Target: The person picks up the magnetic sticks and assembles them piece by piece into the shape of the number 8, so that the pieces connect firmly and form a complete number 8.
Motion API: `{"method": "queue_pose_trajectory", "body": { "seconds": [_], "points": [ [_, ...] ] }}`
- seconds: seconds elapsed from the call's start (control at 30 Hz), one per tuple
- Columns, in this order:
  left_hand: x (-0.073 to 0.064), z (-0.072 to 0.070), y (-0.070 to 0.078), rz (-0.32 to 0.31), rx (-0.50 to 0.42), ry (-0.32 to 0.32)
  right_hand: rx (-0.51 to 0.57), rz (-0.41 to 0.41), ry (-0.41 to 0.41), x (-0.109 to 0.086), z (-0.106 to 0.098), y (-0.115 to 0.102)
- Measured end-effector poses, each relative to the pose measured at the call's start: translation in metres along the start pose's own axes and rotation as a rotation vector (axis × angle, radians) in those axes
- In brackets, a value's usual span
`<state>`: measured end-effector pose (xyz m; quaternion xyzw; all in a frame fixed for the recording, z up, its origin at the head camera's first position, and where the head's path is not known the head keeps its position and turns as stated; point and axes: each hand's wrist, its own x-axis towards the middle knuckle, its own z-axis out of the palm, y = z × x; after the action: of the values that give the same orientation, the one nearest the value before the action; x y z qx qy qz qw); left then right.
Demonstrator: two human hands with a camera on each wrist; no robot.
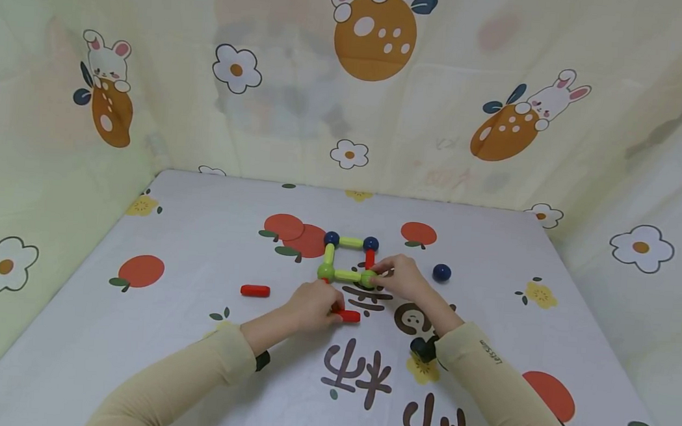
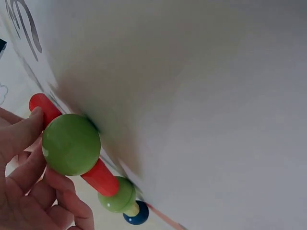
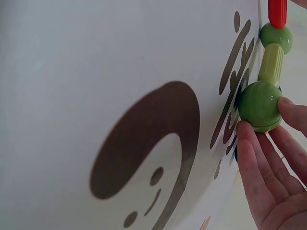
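Observation:
A square frame of magnetic rods and balls lies on the table. Its far corners are a blue ball (image 1: 331, 239) and a second blue ball (image 1: 371, 243); its near corners are a green ball (image 1: 325, 272) and another green ball (image 3: 260, 106). My right hand (image 1: 404, 281) pinches the near right green ball. From the near left ball a red rod (image 2: 100, 177) runs toward me to a third green ball (image 2: 72, 144), hidden under my left hand (image 1: 314, 306) in the head view. My left thumb and fingers pinch another red rod (image 1: 349, 316) beside that ball.
A loose red rod (image 1: 255, 290) lies left of my left hand. A loose blue ball (image 1: 441, 272) sits right of the frame. The printed cloth (image 1: 199, 230) covers the table, and a patterned curtain (image 1: 288, 125) hangs behind and at both sides.

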<state>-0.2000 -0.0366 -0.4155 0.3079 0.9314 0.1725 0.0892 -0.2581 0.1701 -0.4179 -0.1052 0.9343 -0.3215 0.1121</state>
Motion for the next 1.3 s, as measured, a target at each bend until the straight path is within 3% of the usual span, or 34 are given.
{"method": "queue_pose_trajectory", "body": {
  "seconds": [0.3, 0.53, 1.0, 1.3],
  "points": [
    [-0.001, 0.000, 0.001, -0.018, -0.036, -0.023, 0.012, 0.014, 0.003, 0.000, 0.000, 0.000],
    [-0.003, 0.000, -0.004, 0.004, -0.051, -0.018, 0.001, -0.015, -0.008, -0.002, -0.001, 0.001],
    [-0.019, -0.001, -0.016, -0.092, -0.199, 0.136, -0.005, -0.123, -0.017, -0.004, -0.005, 0.009],
    [-0.021, -0.003, -0.015, -0.144, -0.197, 0.153, -0.006, -0.132, 0.045, -0.014, -0.019, 0.017]
  ]
}}
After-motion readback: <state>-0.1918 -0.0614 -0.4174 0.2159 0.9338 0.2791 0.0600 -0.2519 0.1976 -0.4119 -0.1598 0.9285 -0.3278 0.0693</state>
